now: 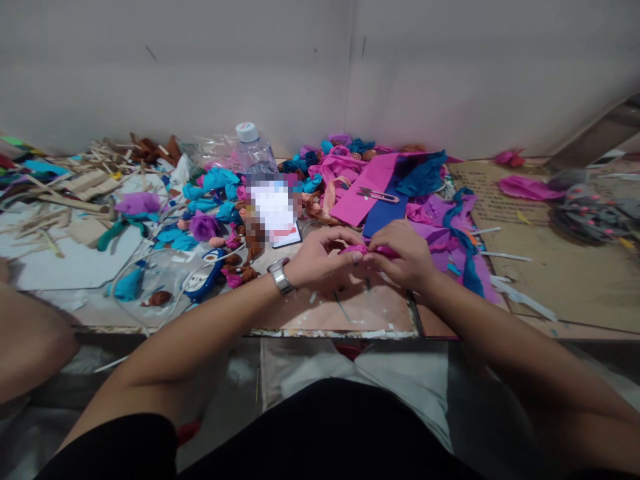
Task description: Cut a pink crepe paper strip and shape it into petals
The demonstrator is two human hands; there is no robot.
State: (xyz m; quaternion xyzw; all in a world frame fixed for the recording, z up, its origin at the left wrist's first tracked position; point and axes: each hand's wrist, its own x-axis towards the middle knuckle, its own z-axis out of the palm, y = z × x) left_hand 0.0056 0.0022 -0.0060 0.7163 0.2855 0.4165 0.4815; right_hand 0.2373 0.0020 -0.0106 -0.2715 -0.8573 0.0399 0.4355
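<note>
Over the front middle of the table, both hands meet on a piece of magenta crepe paper (359, 249). My left hand (323, 259), with a metal watch (281, 277) on its wrist, pinches the paper between thumb and fingers. From the other side, my right hand (404, 257) grips it with bent fingers, which hide part of it. Just behind lie flat pink paper (361, 190) and dark blue paper (384, 215), with thread snips (377, 195) on top. A phone (275, 210) with a lit screen stands near my left hand.
A plastic bottle (257, 153) stands at the back. Paper flowers (203, 225), a blue power strip (204, 275) with cables, and wooden sticks (85, 183) crowd the left. Cardboard (540, 260) covers the right, with a dark coiled bundle (593, 213). Another person's limb (33, 340) shows at far left.
</note>
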